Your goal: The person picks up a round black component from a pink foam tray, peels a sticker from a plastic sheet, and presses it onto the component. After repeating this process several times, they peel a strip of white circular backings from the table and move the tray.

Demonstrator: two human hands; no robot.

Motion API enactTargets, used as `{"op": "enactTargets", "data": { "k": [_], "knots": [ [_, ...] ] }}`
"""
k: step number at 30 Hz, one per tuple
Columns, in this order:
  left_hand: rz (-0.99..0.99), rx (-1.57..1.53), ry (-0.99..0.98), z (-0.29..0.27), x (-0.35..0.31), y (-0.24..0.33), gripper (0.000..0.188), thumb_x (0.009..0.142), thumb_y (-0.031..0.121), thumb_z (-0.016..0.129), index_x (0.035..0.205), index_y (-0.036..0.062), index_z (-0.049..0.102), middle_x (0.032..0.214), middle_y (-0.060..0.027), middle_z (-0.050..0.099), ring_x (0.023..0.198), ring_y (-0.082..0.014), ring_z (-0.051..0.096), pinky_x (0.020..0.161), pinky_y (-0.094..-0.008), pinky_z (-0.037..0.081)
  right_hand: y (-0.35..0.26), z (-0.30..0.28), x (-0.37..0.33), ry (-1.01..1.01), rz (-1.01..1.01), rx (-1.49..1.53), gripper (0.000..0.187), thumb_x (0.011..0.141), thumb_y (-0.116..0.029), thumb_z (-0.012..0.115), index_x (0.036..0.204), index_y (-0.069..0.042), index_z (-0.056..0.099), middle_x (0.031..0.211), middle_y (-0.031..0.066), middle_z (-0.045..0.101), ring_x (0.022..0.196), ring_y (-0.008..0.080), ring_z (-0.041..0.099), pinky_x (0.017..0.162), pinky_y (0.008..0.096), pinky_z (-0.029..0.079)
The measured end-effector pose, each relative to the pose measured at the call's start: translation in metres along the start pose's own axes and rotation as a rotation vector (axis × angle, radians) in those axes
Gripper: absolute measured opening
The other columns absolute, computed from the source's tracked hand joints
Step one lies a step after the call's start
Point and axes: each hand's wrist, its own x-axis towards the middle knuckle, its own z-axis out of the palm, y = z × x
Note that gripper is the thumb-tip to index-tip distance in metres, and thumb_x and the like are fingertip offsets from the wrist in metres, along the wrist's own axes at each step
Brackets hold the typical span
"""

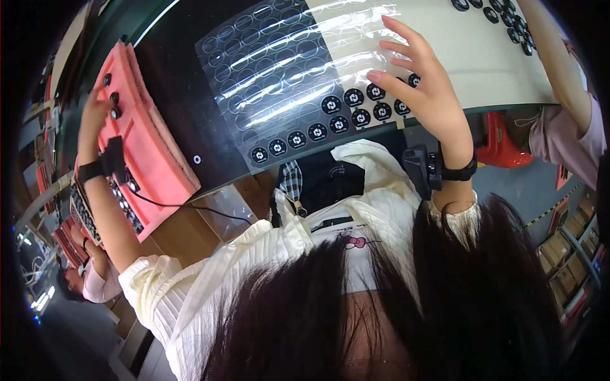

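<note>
A clear plastic blister sheet (273, 70) with rows of round pockets lies on the table. Round black caps with a white mark (319, 131) sit in its near rows; the farther pockets look unfilled. Over the sheet's right part my right hand (432, 86) is open, fingers spread, with nothing visible in it. At the far left, my left hand (95, 117) reaches over a pink foam tray (136, 143), its fingers closed at a small round black part (115, 112). Similar black parts (107, 80) stand beside it in the foam. The left fingertips are partly hidden.
Loose black round parts (513, 24) lie in a cluster at the table's far right. Another person's arm (553, 57) reaches in there. A small ring (197, 160) lies near the front edge. A cable (190, 206) runs from my left wrist. A red stool (502, 143) stands beyond the edge.
</note>
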Motion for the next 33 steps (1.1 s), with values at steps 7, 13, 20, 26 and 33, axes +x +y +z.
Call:
{"op": "enactTargets", "data": {
  "k": [7, 13, 20, 26, 33],
  "knots": [
    [-0.150, -0.546, -0.234, -0.015, 0.109, -0.102, 0.047, 0.073, 0.010, 0.054, 0.120, 0.0095, 0.050, 0.080, -0.0071, 0.062, 0.076, -0.0188, 0.060, 0.064, -0.0310, 0.045, 0.013, -0.001, -0.002, -0.210, -0.083, -0.238, 0.026, 0.072, -0.010, 0.066, 0.097, -0.006, 0.060, 0.093, 0.0054, 0.058, 0.088, 0.0171, 0.054, 0.077, 0.0287, 0.043],
    [0.220, 0.493, 0.209, 0.023, 0.091, -0.013, 0.038, 0.074, 0.008, 0.050, 0.111, 0.0067, 0.056, 0.097, -0.0160, 0.062, 0.086, -0.0259, 0.061, 0.076, -0.0323, 0.046, 0.027, 0.011, -0.002, -0.219, -0.211, -0.424, 0.010, 0.067, -0.015, 0.068, 0.073, -0.009, 0.062, 0.074, 0.0034, 0.057, 0.077, 0.0226, 0.053, 0.071, 0.0326, 0.041],
    [0.262, 0.200, 0.195, 0.026, 0.067, -0.008, 0.040, 0.072, -0.002, 0.047, 0.110, 0.0035, 0.055, 0.093, -0.0179, 0.061, 0.089, -0.0313, 0.059, 0.080, -0.0334, 0.045, 0.022, 0.020, 0.004, -0.237, -0.240, -0.497, 0.011, 0.066, -0.015, 0.069, 0.069, -0.008, 0.060, 0.070, 0.0029, 0.056, 0.072, 0.0212, 0.052, 0.069, 0.0323, 0.040],
    [0.503, 0.402, 0.451, 0.025, 0.011, 0.085, 0.040, 0.078, 0.003, 0.049, 0.117, 0.0083, 0.051, 0.101, -0.0174, 0.057, 0.093, -0.0315, 0.056, 0.080, -0.0351, 0.044, 0.021, 0.021, 0.006, -0.258, -0.241, -0.542, 0.012, 0.066, -0.015, 0.069, 0.069, -0.007, 0.060, 0.067, 0.0035, 0.056, 0.070, 0.0206, 0.052, 0.068, 0.0319, 0.040],
    [1.057, 0.014, -0.053, 0.090, -0.109, 0.267, 0.053, 0.076, 0.021, 0.059, 0.126, 0.0277, 0.043, 0.089, -0.0120, 0.048, 0.084, -0.0276, 0.052, 0.071, -0.0349, 0.046, 0.015, 0.018, 0.008, -0.293, -0.229, -0.544, 0.011, 0.068, -0.012, 0.068, 0.069, -0.006, 0.059, 0.068, 0.0035, 0.055, 0.071, 0.0192, 0.051, 0.071, 0.0307, 0.040]
  ]
}}
